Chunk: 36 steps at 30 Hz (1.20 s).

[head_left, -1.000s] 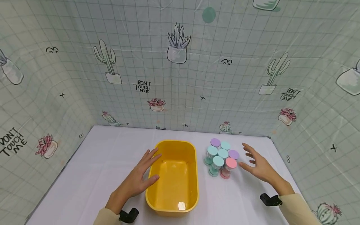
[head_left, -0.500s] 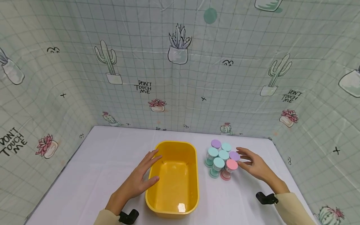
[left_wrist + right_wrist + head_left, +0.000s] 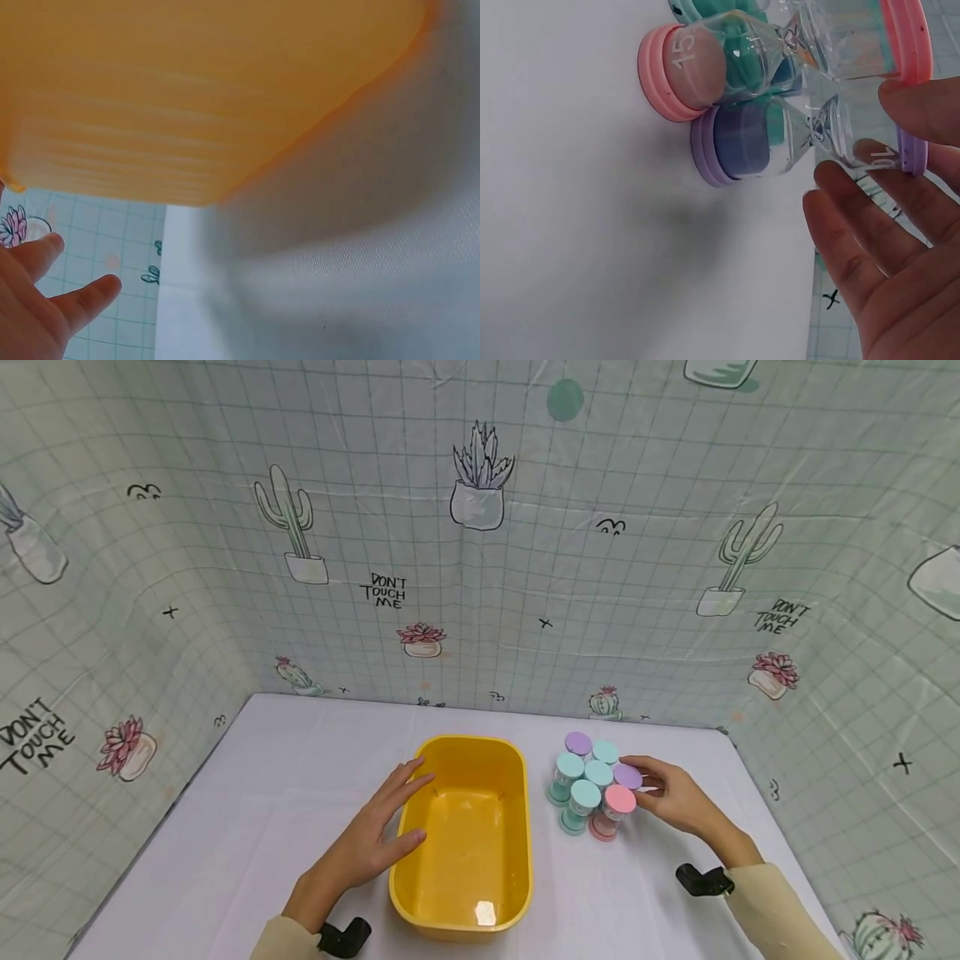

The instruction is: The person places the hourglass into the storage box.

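Gridded sheeting (image 3: 540, 568) around your white tabletop (image 3: 300, 777).
Facing you and at both sides, the sheeting, pale grey-green and softly creased, bears printed cacti (image 3: 290, 518), succulents (image 3: 422, 640) and "DON'T TOUCH ME" lettering (image 3: 387, 591); it rises behind your tabletop's straight far edge, under soft, diffuse light.

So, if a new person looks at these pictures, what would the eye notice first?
Probably the glossy yellow plastic tub with rounded corners, standing low at the centre of the head view. Next comes the tight cluster of mint-, purple- and pink-capped see-through hourglasses, on the white table just right of it. Behind rises a pale, grid-patterned sheet printed with cacti.
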Available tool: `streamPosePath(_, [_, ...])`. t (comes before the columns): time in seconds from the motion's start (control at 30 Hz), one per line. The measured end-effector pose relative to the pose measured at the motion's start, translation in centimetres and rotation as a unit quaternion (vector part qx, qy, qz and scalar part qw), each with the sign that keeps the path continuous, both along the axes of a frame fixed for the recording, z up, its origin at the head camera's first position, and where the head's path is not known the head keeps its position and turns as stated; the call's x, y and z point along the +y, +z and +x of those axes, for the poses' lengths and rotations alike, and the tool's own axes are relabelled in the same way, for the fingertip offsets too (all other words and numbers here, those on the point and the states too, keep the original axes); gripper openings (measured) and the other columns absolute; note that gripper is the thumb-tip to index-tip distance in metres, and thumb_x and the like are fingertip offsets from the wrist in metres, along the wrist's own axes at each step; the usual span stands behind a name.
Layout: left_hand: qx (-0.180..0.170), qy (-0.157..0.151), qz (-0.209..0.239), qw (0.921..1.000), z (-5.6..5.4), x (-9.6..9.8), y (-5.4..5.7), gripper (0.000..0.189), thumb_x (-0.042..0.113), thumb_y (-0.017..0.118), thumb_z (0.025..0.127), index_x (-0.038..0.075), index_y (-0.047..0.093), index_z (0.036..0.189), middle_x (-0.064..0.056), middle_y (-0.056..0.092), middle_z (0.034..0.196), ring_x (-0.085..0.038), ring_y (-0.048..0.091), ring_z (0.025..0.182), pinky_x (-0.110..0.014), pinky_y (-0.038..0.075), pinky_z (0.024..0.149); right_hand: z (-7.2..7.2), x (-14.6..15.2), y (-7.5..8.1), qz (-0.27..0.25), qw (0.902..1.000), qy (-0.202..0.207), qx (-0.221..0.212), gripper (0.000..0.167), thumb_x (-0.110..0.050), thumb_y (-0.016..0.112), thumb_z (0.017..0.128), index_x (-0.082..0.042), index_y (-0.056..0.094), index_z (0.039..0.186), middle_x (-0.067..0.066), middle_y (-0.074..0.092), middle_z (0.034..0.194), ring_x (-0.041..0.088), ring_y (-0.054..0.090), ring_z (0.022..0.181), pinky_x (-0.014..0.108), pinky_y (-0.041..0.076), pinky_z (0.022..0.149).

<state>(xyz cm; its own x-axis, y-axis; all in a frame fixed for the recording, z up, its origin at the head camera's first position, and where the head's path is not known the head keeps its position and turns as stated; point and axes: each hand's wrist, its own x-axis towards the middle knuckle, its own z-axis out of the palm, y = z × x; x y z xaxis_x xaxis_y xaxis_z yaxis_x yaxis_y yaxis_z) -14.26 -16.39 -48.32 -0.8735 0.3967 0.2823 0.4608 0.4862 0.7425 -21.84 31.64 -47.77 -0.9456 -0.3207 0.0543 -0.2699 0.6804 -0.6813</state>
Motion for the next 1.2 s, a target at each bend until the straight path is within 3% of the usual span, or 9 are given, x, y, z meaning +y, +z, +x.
streamPosePath(0.13, [0.007, -0.004, 0.006, 1.0, 0.1, 0.0, -0.3, 0.063, 0.033, 0.063, 0.097, 0.031, 0.042, 0.157, 0.001, 0.025, 0.171, -0.039, 0.017, 0.159, -0.077, 0.023, 0.116, 0.2, 0.1, 0.2, 0.003, 0.9999, -0.01, 0.002, 0.048, -0.011, 0.073, 0.092, 0.002, 0.06, 0.137, 0.024, 0.065, 0.133, 0.036, 0.071, 0.11, 0.023, 0.06, 0.084])
streamPosePath(0.4, [0.014, -0.003, 0.001, 0.9999, 0.0, 0.1, -0.3, 0.063, 0.033, 0.063, 0.097, 0.025, 0.043, 0.157, 0.002, 0.025, 0.171, -0.039, 0.018, 0.158, -0.077, 0.024, 0.116, 0.4, 0.7, 0.6, 0.018, 0.9993, -0.032, 0.007, 0.05, -0.016, 0.077, 0.09, 0.001, 0.061, 0.134, 0.022, 0.068, 0.128, 0.035, 0.072, 0.108, 0.021, 0.058, 0.082])
streamPosePath(0.63, [0.008, 0.002, -0.015, 0.9999, -0.2, 0.3, 0.1, 0.064, 0.036, 0.063, 0.097, 0.025, 0.044, 0.157, 0.002, 0.025, 0.171, -0.04, 0.017, 0.159, -0.076, 0.023, 0.117, 0.3, 0.9, 0.8, 0.018, 0.9998, -0.007, 0.008, 0.052, -0.014, 0.076, 0.091, 0.003, 0.058, 0.137, 0.026, 0.065, 0.131, 0.034, 0.072, 0.106, 0.04, 0.063, 0.087])
streamPosePath(0.83, [-0.007, 0.009, -0.029, 0.9995, -0.2, 0.1, 0.5, 0.063, 0.04, 0.061, 0.097, 0.028, 0.045, 0.156, 0.004, 0.026, 0.171, -0.039, 0.017, 0.159, -0.077, 0.021, 0.117, 0.2, 0.9, 1.6, 0.04, 0.9992, -0.01, -0.003, 0.052, -0.019, 0.077, 0.091, 0.004, 0.061, 0.135, 0.026, 0.066, 0.13, 0.034, 0.072, 0.105, 0.042, 0.063, 0.085])
streamPosePath(1.0, [-0.009, 0.004, -0.028, 0.9996, -0.2, -0.1, 0.6, 0.062, 0.04, 0.062, 0.097, 0.034, 0.043, 0.156, 0.004, 0.023, 0.172, -0.041, 0.015, 0.159, -0.079, 0.02, 0.115, 0.2, 1.6, 3.0, 0.054, 0.9981, -0.03, -0.002, 0.054, -0.025, 0.077, 0.091, 0.003, 0.062, 0.135, 0.024, 0.068, 0.128, 0.032, 0.073, 0.103, 0.03, 0.061, 0.079])
streamPosePath(1.2, [0.016, 0.001, -0.028, 0.9995, -0.2, -0.3, 0.3, 0.062, 0.037, 0.064, 0.097, 0.032, 0.044, 0.155, 0.003, 0.021, 0.173, -0.045, 0.013, 0.158, -0.083, 0.02, 0.111, 0.2, 1.8, 6.8, 0.064, 0.9966, -0.048, 0.022, 0.057, -0.03, 0.076, 0.093, 0.002, 0.061, 0.137, 0.02, 0.071, 0.122, 0.032, 0.073, 0.103, 0.024, 0.058, 0.076])
